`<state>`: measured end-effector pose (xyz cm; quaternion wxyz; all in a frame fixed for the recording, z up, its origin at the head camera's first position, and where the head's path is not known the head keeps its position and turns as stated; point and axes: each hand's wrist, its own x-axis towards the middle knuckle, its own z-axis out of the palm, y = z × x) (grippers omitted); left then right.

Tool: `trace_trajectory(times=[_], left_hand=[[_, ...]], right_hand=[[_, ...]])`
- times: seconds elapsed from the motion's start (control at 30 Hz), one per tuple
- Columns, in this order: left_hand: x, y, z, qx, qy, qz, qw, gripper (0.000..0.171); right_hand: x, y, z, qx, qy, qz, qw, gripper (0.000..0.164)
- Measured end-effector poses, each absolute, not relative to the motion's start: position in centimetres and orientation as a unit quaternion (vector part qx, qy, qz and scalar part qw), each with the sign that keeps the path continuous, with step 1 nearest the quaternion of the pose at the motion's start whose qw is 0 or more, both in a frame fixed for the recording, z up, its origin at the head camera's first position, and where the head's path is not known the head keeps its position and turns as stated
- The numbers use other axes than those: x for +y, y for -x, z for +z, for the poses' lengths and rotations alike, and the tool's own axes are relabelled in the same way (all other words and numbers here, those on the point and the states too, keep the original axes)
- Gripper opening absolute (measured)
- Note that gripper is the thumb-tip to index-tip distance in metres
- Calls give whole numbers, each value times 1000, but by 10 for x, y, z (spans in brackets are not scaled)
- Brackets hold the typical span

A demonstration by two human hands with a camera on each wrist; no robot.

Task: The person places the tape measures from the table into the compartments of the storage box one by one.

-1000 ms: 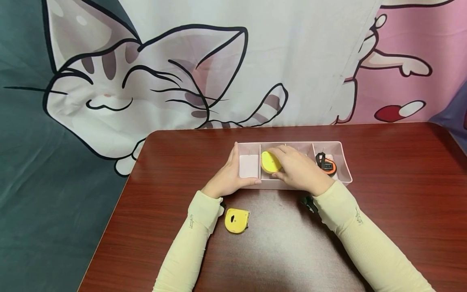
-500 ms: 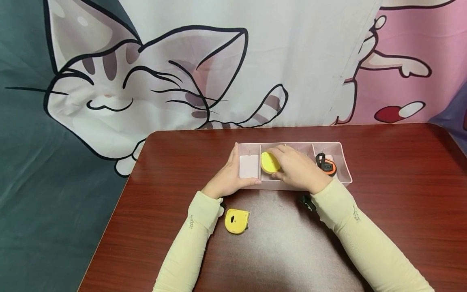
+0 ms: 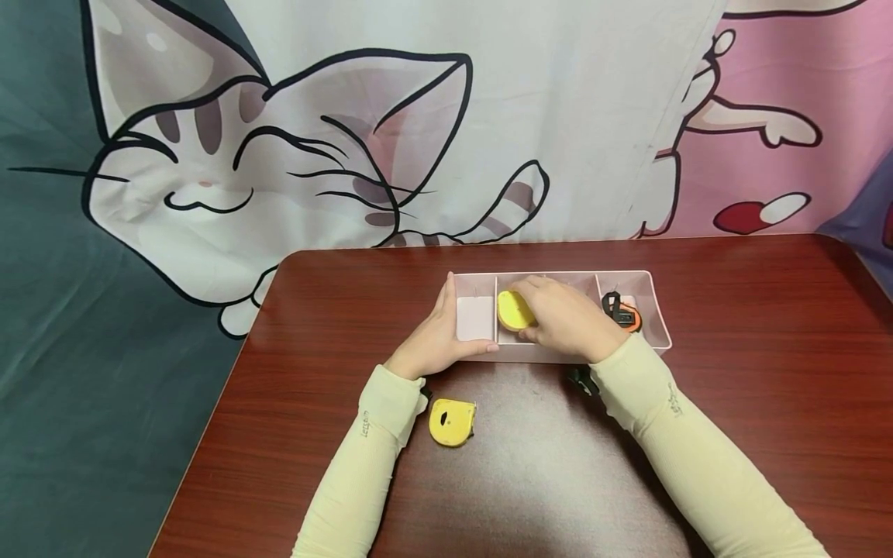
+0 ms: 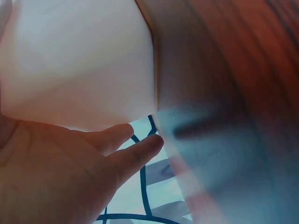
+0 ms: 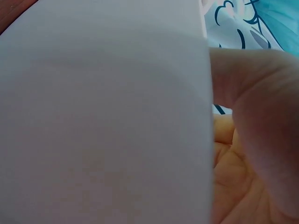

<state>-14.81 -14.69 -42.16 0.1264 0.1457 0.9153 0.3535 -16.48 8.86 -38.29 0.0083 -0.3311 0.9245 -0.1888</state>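
Observation:
In the head view, a long pale pink box (image 3: pixel 551 354) with three compartments stands near the table's far edge. My left hand (image 3: pixel 436 333) rests against its left end, fingers straight along the side and thumb along the front wall. The left wrist view shows that hand's fingers (image 4: pixel 135 156) extended beside the box wall. Inside the middle compartment, my right hand (image 3: pixel 563 322) grips a yellow tape measure (image 3: pixel 515 311); its fingertips are partly hidden. The box wall covers most of the right wrist view, with the thumb (image 5: pixel 252 74) at its edge.
Another yellow tape measure (image 3: pixel 452 422) lies on the brown table (image 3: pixel 314 434), in front of the box near the left wrist. The right compartment holds a black and orange tape measure (image 3: pixel 623 311). Behind the table hangs a cartoon-printed cloth (image 3: pixel 593 116).
Very little differs: my right forearm has shifted slightly to the left, while its hand stays on the tape measure. The left hand, the box and the other tape measures keep their places.

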Motion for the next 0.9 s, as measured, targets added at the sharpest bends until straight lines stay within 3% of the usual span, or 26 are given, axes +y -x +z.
trace_trajectory(times=[0.9], left_hand=[[-147,148,-421,914,-143,358,127,135]], right_hand=[[85,173,-386,931,325,-164,19,74]])
